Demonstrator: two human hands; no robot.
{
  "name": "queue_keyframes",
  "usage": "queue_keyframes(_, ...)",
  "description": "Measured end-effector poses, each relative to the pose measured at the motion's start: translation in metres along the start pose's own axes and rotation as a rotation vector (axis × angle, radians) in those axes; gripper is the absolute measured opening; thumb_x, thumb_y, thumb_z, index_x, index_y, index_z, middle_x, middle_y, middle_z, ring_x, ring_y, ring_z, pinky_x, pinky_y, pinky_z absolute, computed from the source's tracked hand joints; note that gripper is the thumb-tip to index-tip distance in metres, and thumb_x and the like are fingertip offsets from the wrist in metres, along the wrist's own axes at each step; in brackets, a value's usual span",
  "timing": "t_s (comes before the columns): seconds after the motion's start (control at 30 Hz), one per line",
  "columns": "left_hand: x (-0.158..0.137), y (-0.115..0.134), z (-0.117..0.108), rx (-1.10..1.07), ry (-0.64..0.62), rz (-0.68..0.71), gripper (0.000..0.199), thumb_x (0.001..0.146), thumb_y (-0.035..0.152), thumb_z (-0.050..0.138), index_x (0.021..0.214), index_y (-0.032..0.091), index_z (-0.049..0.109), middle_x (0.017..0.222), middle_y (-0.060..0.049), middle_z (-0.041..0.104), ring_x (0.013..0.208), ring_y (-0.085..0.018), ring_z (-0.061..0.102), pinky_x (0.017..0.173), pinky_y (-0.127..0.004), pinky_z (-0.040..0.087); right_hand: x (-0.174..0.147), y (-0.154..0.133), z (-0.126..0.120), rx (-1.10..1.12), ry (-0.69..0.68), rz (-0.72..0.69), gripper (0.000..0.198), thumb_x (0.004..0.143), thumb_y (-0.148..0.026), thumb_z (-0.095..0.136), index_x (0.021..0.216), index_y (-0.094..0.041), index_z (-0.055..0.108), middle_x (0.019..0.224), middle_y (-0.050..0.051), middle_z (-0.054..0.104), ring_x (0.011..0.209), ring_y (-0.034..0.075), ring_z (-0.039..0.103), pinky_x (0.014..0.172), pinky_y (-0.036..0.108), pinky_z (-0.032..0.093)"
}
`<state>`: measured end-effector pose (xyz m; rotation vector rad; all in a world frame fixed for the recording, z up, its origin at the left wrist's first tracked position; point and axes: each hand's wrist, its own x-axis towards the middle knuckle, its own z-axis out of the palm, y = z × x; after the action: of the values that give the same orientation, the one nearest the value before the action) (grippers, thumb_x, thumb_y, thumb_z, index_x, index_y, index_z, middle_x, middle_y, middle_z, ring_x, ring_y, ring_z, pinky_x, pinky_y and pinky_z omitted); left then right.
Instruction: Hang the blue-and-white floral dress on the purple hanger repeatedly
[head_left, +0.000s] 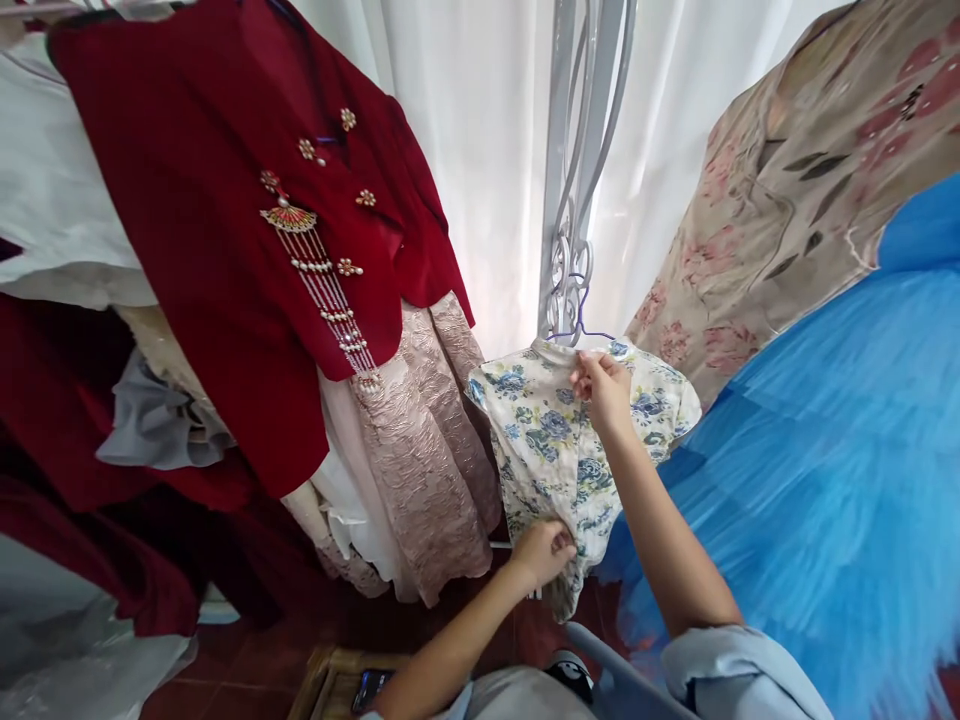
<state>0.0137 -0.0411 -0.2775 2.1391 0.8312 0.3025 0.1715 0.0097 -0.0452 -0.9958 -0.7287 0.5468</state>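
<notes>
A short-sleeved white shirt with blue floral print (555,425) hangs in front of me on a thin purple hanger (580,310). My right hand (604,390) is at its neckline, fingers pinched on the fabric near the top of the front opening. Lower down, my left hand (544,552) has its fingers curled on the front edge close to the hem. The lower part of the shirt narrows and bunches below that hand.
On the left hang a dark red jacket (202,200) with beaded ornaments and a pink brocade skirt (427,460). A beige floral dress (720,230) and a blue tulle dress (832,430) hang at right. Behind the shirt stands a grey metal rack (559,150). A phone (369,690) lies low down.
</notes>
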Motion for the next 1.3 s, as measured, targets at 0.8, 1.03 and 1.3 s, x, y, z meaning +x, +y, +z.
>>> queue_keyframes(0.8,0.144,0.185,-0.245,0.252,0.368,0.801,0.02,0.093,0.021,0.058,0.081,0.014,0.071,0.085,-0.008,0.072,0.079,-0.017,0.063,0.073,-0.03,0.046,-0.102,0.172,-0.043,-0.432,0.178,0.104,0.036,0.079,-0.047,0.062,0.058,-0.026,0.041,0.046,-0.005,0.046,0.047,0.014,0.043,0.051,0.028,0.035)
queue_keyframes(1.03,0.149,0.116,-0.325,-0.636,0.442,0.485,0.024,0.075,0.032,0.084,0.077,0.012,0.07,0.067,0.0,0.064,0.057,-0.008,0.055,0.055,-0.019,0.041,-0.132,0.215,-0.063,-0.388,0.129,0.204,0.035,0.077,-0.056,0.062,0.067,-0.024,0.052,0.045,-0.002,0.052,0.041,0.017,0.045,0.045,0.029,0.035)
queue_keyframes(1.3,0.101,0.024,-0.296,-1.578,0.51,0.007,0.03,0.096,0.029,0.058,0.069,0.018,0.047,0.048,0.01,0.034,0.034,-0.003,0.022,0.035,-0.014,0.019,-0.126,0.193,-0.036,-0.37,-0.066,0.095,0.047,0.081,-0.05,0.065,0.115,-0.018,0.061,0.09,0.008,0.072,0.075,0.022,0.065,0.07,0.034,0.053)
